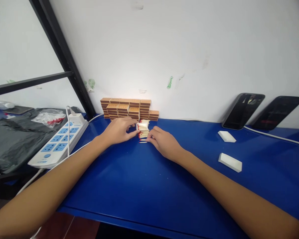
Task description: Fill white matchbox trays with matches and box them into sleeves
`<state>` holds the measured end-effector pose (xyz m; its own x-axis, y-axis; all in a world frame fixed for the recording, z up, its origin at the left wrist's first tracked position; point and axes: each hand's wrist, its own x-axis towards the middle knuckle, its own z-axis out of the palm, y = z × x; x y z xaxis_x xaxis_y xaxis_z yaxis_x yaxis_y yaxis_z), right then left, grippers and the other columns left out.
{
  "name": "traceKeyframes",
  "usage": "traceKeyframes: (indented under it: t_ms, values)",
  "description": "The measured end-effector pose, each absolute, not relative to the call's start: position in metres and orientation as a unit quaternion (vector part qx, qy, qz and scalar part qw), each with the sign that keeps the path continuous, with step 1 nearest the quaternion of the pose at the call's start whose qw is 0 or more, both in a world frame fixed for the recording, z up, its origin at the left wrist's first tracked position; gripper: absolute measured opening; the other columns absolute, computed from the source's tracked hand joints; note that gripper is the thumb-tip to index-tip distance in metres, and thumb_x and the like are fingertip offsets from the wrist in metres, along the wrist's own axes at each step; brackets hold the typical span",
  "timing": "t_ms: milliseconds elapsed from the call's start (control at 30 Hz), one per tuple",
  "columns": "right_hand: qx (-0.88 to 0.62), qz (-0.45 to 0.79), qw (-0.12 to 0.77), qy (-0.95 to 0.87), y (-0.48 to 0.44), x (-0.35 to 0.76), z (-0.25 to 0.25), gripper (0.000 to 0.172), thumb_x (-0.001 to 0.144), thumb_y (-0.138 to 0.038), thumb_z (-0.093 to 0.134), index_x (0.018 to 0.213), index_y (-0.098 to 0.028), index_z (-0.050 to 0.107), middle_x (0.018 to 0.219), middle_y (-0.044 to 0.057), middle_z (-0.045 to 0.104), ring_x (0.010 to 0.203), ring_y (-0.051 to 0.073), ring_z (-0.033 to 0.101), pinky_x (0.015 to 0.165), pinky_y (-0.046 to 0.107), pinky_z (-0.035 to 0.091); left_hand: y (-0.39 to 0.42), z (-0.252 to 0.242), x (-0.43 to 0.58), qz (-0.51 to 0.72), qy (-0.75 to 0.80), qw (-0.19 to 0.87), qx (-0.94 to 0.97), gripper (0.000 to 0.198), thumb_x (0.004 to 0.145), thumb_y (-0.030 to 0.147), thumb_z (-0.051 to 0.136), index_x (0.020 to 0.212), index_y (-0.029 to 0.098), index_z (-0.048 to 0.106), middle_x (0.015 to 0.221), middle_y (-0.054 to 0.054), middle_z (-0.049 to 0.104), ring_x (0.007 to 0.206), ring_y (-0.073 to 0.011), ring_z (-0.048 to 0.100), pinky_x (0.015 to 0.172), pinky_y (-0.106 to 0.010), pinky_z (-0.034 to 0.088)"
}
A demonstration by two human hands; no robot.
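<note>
My left hand (pixel 121 130) is curled round the left end of a small white matchbox tray (pixel 143 125), thumb in front and fingers behind. Matchsticks (pixel 144 133) with red heads pointing left lie in a loose pile at the tray and in front of it. Just right of the pile, my right hand (pixel 161 141) pinches the tail of a matchstick (pixel 142 142) at the pile's near edge. Behind my left hand, brown matchboxes (pixel 128 103) are stacked in stepped rows against the wall; some lower boxes are hidden by that hand.
A white power strip (pixel 62 141) with blue sockets and cables lies on the left of the blue table (pixel 129 179). Two white blocks (pixel 230 162) lie on the right. Two dark phones (pixel 244 111) lean on the wall. A black metal frame (pixel 64 56) rises at the left.
</note>
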<state>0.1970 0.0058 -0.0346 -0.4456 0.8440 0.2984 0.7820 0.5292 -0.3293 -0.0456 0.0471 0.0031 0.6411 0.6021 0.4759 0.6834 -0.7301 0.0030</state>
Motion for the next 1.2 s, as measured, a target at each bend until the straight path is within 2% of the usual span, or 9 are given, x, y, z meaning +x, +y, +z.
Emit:
traceKeyframes:
  t_ms: [200, 333, 500, 567, 733, 900, 1200]
  values:
    - [-0.496, 0.052, 0.321, -0.806, 0.008, 0.203, -0.029, 0.009, 0.104, -0.026, 0.056, 0.099, -0.022, 0.063, 0.104, 0.005, 0.062, 0.085, 0.018, 0.061, 0.073, 0.029, 0.043, 0.043, 0.000, -0.041, -0.234, -0.334, 0.066, -0.911, 0.035, 0.096, 0.046, 0.065, 0.118, 0.020, 0.073, 0.089, -0.004, 0.075, 0.073, -0.0180, 0.068, 0.062, -0.029, 0.046]
    - [-0.490, 0.035, 0.335, -0.804, 0.007, 0.202, -0.028, 0.008, 0.103, -0.023, 0.056, 0.099, -0.022, 0.063, 0.104, 0.006, 0.062, 0.088, 0.019, 0.063, 0.075, 0.029, 0.045, 0.039, -0.001, -0.037, -0.249, -0.320, 0.045, -0.913, 0.037, 0.096, 0.049, 0.065, 0.119, 0.021, 0.073, 0.085, -0.003, 0.075, 0.071, -0.0173, 0.067, 0.060, -0.028, 0.044]
    - [-0.494, 0.031, 0.361, -0.790, 0.006, 0.201, -0.032, 0.011, 0.103, -0.027, 0.056, 0.099, -0.022, 0.065, 0.101, 0.006, 0.062, 0.078, 0.017, 0.060, 0.072, 0.030, 0.045, 0.044, 0.002, -0.043, -0.249, -0.335, 0.052, -0.907, 0.034, 0.095, 0.045, 0.067, 0.118, 0.020, 0.073, 0.088, -0.004, 0.075, 0.072, -0.0178, 0.068, 0.062, -0.029, 0.046]
    - [-0.485, 0.042, 0.353, -0.799, 0.006, 0.201, -0.035, 0.012, 0.103, -0.027, 0.056, 0.100, -0.022, 0.066, 0.101, 0.005, 0.062, 0.077, 0.017, 0.060, 0.073, 0.030, 0.046, 0.049, 0.003, -0.047, -0.248, -0.346, 0.064, -0.903, 0.032, 0.095, 0.044, 0.066, 0.114, 0.020, 0.074, 0.091, -0.004, 0.076, 0.074, -0.0184, 0.069, 0.064, -0.029, 0.047]
    - [-0.442, 0.074, 0.294, -0.844, 0.007, 0.199, -0.041, 0.010, 0.102, -0.027, 0.059, 0.105, -0.022, 0.067, 0.108, 0.006, 0.061, 0.089, 0.018, 0.063, 0.080, 0.032, 0.050, 0.054, 0.004, -0.051, -0.235, -0.358, 0.087, -0.900, 0.032, 0.096, 0.043, 0.064, 0.116, 0.020, 0.073, 0.094, -0.005, 0.077, 0.079, -0.0201, 0.071, 0.067, -0.030, 0.049]
    - [-0.455, 0.081, 0.267, -0.845, 0.007, 0.197, -0.041, 0.008, 0.102, -0.025, 0.060, 0.099, -0.021, 0.066, 0.107, 0.005, 0.061, 0.088, 0.018, 0.063, 0.079, 0.032, 0.049, 0.050, 0.004, -0.049, -0.225, -0.364, 0.088, -0.899, 0.032, 0.095, 0.041, 0.065, 0.117, 0.019, 0.072, 0.098, -0.007, 0.077, 0.081, -0.0209, 0.071, 0.067, -0.030, 0.050]
    - [-0.472, 0.077, 0.226, -0.848, 0.010, 0.198, -0.040, 0.008, 0.103, -0.024, 0.059, 0.102, -0.020, 0.065, 0.107, 0.005, 0.061, 0.089, 0.018, 0.064, 0.078, 0.030, 0.047, 0.049, 0.004, -0.048, -0.220, -0.364, 0.088, -0.901, 0.033, 0.096, 0.042, 0.065, 0.119, 0.019, 0.072, 0.099, -0.007, 0.077, 0.083, -0.0212, 0.072, 0.067, -0.029, 0.049]
